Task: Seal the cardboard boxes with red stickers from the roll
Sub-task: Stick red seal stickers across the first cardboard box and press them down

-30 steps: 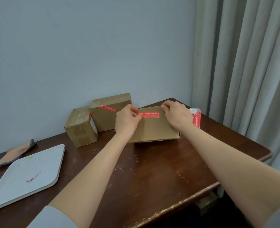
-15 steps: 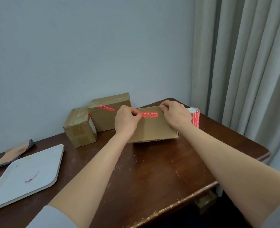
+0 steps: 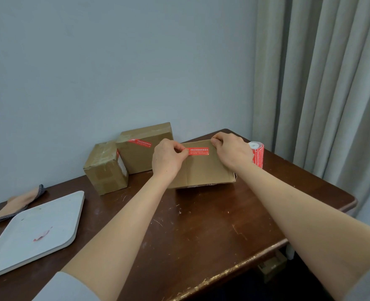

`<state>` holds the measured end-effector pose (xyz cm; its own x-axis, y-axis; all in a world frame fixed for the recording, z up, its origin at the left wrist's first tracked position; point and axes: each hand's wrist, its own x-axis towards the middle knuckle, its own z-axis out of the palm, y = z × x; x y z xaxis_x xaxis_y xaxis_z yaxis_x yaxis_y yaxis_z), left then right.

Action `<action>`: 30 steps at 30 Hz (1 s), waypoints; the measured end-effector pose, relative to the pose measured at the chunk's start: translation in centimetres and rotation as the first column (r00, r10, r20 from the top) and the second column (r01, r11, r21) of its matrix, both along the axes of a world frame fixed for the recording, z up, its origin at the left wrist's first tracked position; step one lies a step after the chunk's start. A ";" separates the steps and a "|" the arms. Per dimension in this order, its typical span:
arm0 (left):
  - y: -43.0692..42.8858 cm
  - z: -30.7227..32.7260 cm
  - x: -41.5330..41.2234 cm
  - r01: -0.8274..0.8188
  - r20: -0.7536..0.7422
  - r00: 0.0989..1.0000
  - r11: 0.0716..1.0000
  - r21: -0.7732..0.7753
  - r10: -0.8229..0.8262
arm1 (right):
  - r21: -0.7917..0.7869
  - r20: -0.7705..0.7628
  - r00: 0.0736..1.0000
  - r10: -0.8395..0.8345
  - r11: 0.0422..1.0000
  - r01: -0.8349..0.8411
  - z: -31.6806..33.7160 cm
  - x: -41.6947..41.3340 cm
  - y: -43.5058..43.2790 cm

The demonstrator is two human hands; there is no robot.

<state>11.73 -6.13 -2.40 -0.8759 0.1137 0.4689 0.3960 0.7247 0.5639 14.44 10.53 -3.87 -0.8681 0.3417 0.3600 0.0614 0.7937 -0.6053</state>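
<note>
A flat cardboard box (image 3: 203,172) lies at the table's far middle, and a red sticker (image 3: 199,151) lies along its top near the far edge. My left hand (image 3: 167,158) pinches the sticker's left end between thumb and fingers. My right hand (image 3: 232,151) grips the box's far edge just right of the sticker, fingers curled. The red sticker roll (image 3: 257,156) stands upright behind my right hand, partly hidden by it. Two more boxes stand to the left: a small one (image 3: 105,168) and a larger one (image 3: 142,148) that bears a red sticker.
A white tray (image 3: 34,233) with a scrap of red paper lies at the table's left front. A folded cloth (image 3: 16,203) sits behind it. The dark wooden table (image 3: 201,224) ends close on the right, where grey curtains (image 3: 321,83) hang.
Both hands stay at the ends of the sticker on the flat box. Only the view has shifted slightly.
</note>
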 end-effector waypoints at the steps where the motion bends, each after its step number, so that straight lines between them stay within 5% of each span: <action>1: 0.0 0.0 0.1 0.003 0.000 1.000 1.000 -0.004 -0.003 | -0.001 0.000 1.000 0.000 1.000 0.000 0.0 0.0 0.0; 30: -0.2 0.3 0.5 -0.004 0.008 1.000 0.998 0.061 0.004 | -0.017 0.011 1.000 0.009 1.000 -0.009 -0.1 -0.1 0.1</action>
<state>12.21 -6.37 -2.06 -0.8799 0.0815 0.4681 0.3885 0.6906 0.6100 14.39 10.61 -4.00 -0.8750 0.3400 0.3447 0.0612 0.7838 -0.6180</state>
